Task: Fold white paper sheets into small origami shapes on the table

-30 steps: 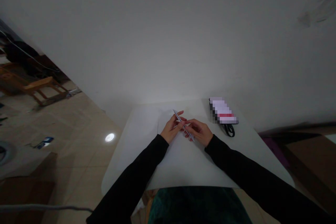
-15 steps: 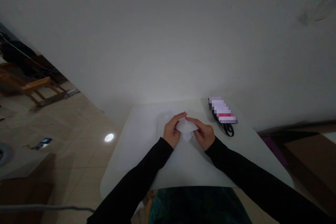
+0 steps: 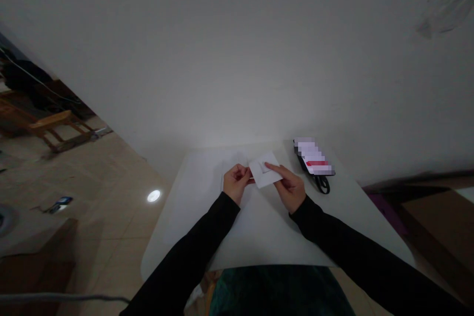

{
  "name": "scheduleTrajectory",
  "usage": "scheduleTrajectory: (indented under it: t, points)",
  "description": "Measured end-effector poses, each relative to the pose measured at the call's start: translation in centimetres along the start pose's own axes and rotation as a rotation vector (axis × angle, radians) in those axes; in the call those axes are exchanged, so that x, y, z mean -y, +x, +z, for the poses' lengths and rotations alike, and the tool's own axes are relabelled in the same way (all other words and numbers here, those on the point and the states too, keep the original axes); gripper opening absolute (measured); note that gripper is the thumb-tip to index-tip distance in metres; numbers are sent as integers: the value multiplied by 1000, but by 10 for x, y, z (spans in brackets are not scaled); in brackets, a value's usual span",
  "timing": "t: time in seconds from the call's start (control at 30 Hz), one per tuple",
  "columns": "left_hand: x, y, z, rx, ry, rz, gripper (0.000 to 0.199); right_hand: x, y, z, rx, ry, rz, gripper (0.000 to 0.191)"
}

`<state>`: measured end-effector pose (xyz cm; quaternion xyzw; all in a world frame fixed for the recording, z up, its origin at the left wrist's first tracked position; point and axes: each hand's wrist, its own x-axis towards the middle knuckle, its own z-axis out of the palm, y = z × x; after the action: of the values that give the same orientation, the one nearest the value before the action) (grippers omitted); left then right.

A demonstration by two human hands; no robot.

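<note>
Holding a small folded paper (image 3: 259, 178) over the worktop (image 3: 314, 237), the right hand (image 3: 291, 188) pinches its right side, one finger laid across the face, probably so the flap lies flat. The left hand's (image 3: 236, 183) fingers are curled together at its left edge, seemingly steadying it, while the phone (image 3: 315, 157) lies apart beyond the right hand, likely out of the way.

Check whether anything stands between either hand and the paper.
Nothing visible does. The right hand holds the paper from its right side; the left hand has its fingertips at the left edge, their contact unclear. The phone lies off to the right.
</note>
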<state>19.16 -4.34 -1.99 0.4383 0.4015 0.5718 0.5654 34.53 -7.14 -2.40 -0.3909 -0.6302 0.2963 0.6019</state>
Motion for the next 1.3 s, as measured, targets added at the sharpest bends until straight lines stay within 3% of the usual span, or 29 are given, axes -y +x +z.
scheduleTrajectory:
  t: [0.1,0.3,0.37,0.43,0.53,0.63,0.87,0.97,1.1,1.23,1.3]
  points:
    - [-1,-2,0,56,33,28,24,3,-1,1,59,-58,-47,41]
    - [-9,-14,6,29,282,145,35,15,-7,3,185,-146,-179,51]
    - [-11,-16,7,20,345,206,31,18,-8,5,141,-99,-168,53]
    - [-12,-17,7,52,384,265,30,18,-7,6,17,0,-121,54]
    - [-10,-15,3,146,498,368,29,12,0,1,-107,101,-34,36]
    - [-5,-11,-2,196,617,442,28,5,7,-5,-127,51,-26,11]
    - [1,-7,-8,196,721,528,23,-1,12,-7,-185,57,0,7]
    - [2,-10,-5,101,683,529,18,-1,11,-6,-185,45,47,9]
    - [0,-12,-3,-21,636,534,21,-1,10,-5,-94,42,77,11]
    - [-4,-13,-1,79,665,567,18,0,12,-5,56,58,57,12]
    - [-3,-15,0,116,695,576,17,2,12,-5,72,56,19,10]
